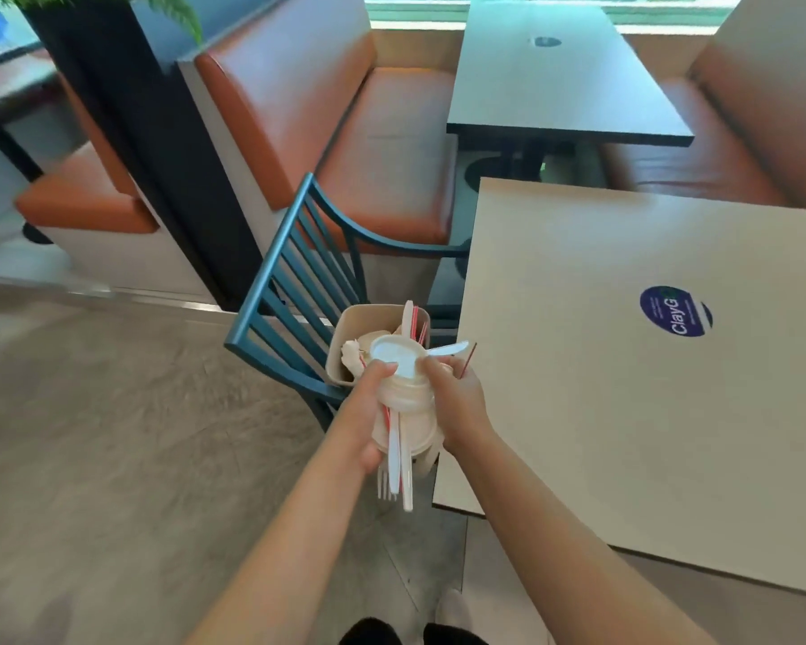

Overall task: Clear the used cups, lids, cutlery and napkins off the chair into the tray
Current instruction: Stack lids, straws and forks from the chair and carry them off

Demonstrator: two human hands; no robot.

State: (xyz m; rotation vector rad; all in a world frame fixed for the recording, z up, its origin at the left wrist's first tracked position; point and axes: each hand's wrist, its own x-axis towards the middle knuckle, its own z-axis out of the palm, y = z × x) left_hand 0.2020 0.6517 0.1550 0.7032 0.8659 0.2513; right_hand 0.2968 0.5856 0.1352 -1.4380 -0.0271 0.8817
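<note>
Left hand (pixel 368 414): grip curled round a stack of pale cups (pixel 408 402), thumb up on the rim. White lid (pixel 399 356) on top of stack. Plastic fork (pixel 383 481), white utensil handles and a red-striped straw (pixel 386 417) clamped against the cup side under the same grip, hanging down below the palm.

Right hand (pixel 457 398): grip closed on the opposite side of the stack, fingers at the lid edge; thin red stir stick (pixel 467 360) poking up from between the fingers. White knife (pixel 447 350) jutting out just beyond this grip, toward the table (pixel 624 412).

Tan tray (pixel 345 323) directly beyond both grips, sitting on the blue slatted chair (pixel 289 290). In it: crumpled napkin (pixel 351 353), upright white cutlery, red straws; contents partly hidden by the held stack.

Table to the right of the right grip, round blue sticker (pixel 674 312) on top.
</note>
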